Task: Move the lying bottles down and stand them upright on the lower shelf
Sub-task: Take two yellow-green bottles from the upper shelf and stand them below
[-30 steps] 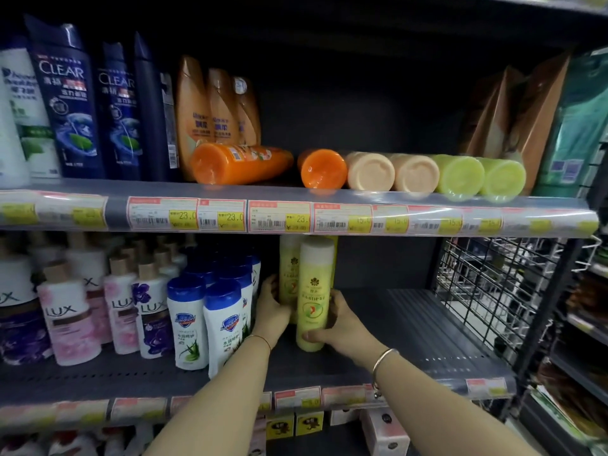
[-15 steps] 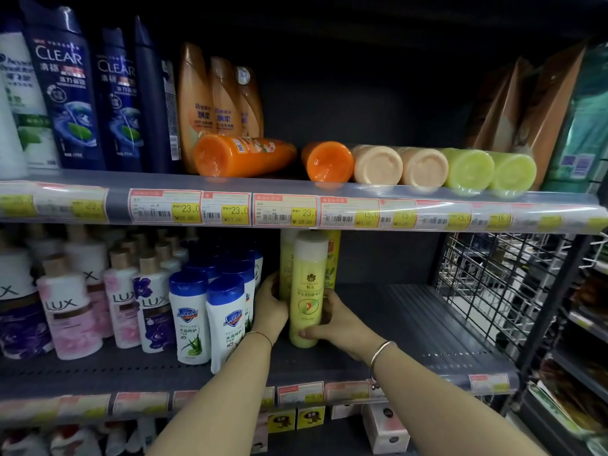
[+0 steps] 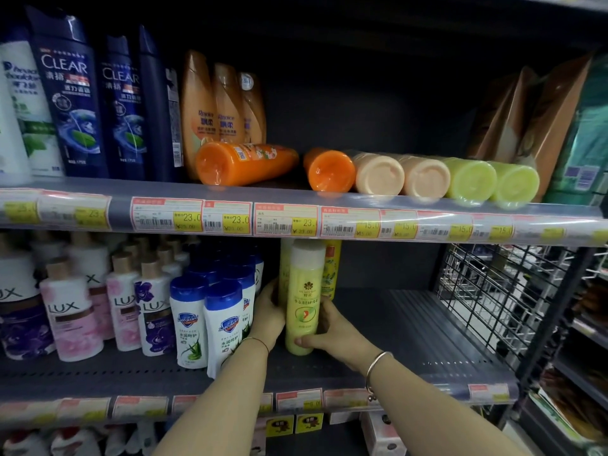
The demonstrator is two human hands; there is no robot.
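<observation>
A yellow-green bottle (image 3: 305,297) stands upright on the lower shelf (image 3: 411,327). My right hand (image 3: 332,334) wraps its lower right side, thumb across the front. My left hand (image 3: 269,315) presses its left side, partly hidden behind it. Two more yellow bottles (image 3: 331,271) stand behind it. On the upper shelf (image 3: 296,189) several bottles lie on their sides: two orange (image 3: 243,163), (image 3: 329,171), two peach (image 3: 378,174), (image 3: 426,177) and two lime green (image 3: 470,181), (image 3: 515,184).
White bottles with blue caps (image 3: 227,324) stand close to my left wrist, with Lux bottles (image 3: 72,311) further left. Dark blue Clear bottles (image 3: 69,93) stand on the upper shelf. A wire basket (image 3: 500,291) borders the lower shelf at right. Brown pouches (image 3: 533,113) sit top right.
The view has shifted slightly. Both hands stay on the upright yellow-green bottle, which has edged a little closer to the blue-capped bottles.
</observation>
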